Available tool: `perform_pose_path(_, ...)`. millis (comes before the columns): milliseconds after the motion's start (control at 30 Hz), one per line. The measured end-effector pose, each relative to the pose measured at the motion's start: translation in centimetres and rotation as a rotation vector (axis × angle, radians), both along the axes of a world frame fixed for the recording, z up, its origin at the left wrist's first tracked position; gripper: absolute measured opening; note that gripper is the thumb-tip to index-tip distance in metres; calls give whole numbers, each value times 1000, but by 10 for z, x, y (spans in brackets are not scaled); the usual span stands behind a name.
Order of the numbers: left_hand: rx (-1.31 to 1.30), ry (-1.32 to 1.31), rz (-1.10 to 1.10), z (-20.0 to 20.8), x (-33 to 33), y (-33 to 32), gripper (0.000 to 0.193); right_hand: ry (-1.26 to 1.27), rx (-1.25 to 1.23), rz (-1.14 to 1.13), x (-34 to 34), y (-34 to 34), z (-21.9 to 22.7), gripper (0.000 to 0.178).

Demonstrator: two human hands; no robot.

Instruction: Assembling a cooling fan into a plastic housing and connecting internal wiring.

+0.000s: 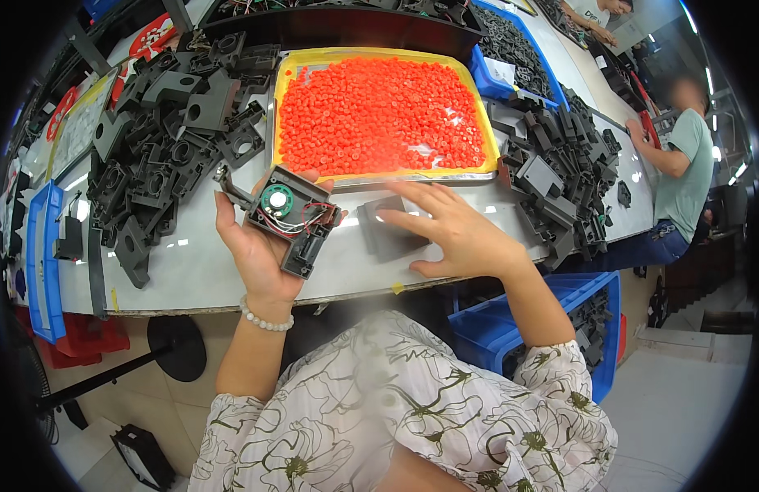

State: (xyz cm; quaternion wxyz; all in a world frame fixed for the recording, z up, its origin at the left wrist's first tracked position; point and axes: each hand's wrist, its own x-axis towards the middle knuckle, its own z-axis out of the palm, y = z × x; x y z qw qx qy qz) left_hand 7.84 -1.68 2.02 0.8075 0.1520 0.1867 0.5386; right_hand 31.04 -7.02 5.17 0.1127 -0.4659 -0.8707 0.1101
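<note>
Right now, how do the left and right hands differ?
The left hand supports a dark speaker housing, palm up; the right hand is spread, palm down, with no part visibly gripped. The left hand has a beaded bracelet at its wrist; the right hand has none. Both are ungloved.

Dark grey, boxy plastic housing point(294, 216), open-faced, held across the palm of the left hand point(267, 264), cavity turned upward and body set askew. Seated in its upper-left part: round speaker point(277, 199) with green ring and pale, silvery centre. Looped loosely beside the speaker: thin red and white wires point(304, 222). Projecting at upper left: slim dark arm point(231, 187) with bent tip. At the lower-right end: narrower black, block-like section point(304, 252). Beneath the fingers of the right hand point(461, 238): grey, blocky shape point(383, 236), too blurred to identify; contact unclear.
</note>
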Motion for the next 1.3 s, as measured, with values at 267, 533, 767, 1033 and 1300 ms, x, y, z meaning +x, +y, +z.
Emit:
perform_pose_path(267,-38,12,66,2,7,-8,78,51,-54,-165,-26,0,-16,57)
perform_pose_path(533,109,-3,31,4,18,-11,74,632,140,-254,-38,-7,14,65)
perform_pose_path(767,45,53,115,5,23,-22,63,519,236,-173,-70,1,26,67)
perform_pose_path(1033,45,120,79,15,26,-26,68,501,257,-193,-78,1,24,66)
perform_pose_path(1300,21,98,136,10,30,-26,66,540,213,-191,-78,-1,25,67)
